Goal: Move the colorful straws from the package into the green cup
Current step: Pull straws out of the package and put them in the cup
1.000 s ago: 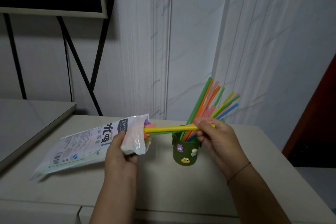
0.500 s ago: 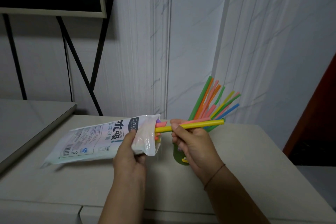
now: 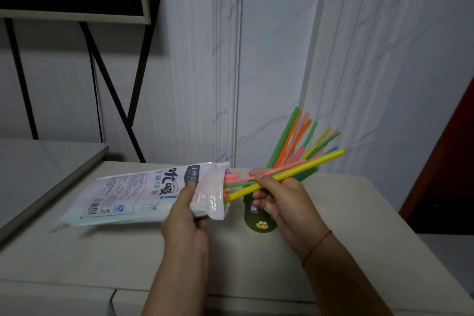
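Over the table's left half we hold the package raised, our left hand gripping it near the open mouth so the mouth faces the cup. Our right hand pinches a bunch of straws (yellow, pink and green), their ends at the mouth, probably to draw them clear. The green cup stands behind that hand toward the far edge, already holding a fan of straws.

Beige table: 1 green cup standing upright on it.
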A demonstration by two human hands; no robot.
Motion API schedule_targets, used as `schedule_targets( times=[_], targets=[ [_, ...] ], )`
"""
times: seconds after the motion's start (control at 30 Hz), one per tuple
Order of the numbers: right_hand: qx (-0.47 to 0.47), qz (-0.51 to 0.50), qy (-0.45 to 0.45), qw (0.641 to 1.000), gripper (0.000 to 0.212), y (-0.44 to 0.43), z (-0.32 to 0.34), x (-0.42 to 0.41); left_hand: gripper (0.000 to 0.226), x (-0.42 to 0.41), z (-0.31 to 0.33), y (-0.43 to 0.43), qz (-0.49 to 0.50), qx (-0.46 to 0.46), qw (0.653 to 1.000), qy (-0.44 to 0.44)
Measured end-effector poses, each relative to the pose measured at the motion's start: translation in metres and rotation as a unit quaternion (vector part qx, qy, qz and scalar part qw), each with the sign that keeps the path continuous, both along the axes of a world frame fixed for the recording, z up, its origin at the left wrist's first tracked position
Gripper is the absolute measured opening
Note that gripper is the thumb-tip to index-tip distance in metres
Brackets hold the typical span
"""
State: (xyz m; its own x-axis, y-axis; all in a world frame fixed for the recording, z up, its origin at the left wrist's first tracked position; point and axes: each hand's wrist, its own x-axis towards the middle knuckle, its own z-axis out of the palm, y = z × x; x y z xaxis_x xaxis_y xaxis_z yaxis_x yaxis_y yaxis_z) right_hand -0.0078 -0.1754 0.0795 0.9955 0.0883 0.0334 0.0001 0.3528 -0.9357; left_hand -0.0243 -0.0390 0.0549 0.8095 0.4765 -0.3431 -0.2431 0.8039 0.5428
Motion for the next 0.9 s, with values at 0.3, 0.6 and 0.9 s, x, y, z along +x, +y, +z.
schedule_targets(
  times=[0.3, 0.6, 0.9],
  targets=[
    [-0.053, -0.135, -0.034, 0.989, 0.013, -0.02, 0.005, 0.004, 0.049, 0.001, 0.0, 0.011, 0.015, -0.024, 1.0, 0.002],
    [-0.074, -0.258, -0.06, 0.961, 0.009, -0.067, 0.01, 0.012, 0.03, 0.002, -0.001, 0.02, 0.03, -0.038, 0.998, 0.035],
    [-0.105, -0.348, -0.07, 0.929, 0.019, -0.1, 0.01, 0.017, 0.031, 0.002, -0.001, 0.018, 0.029, -0.024, 0.998, 0.046]
  ],
)
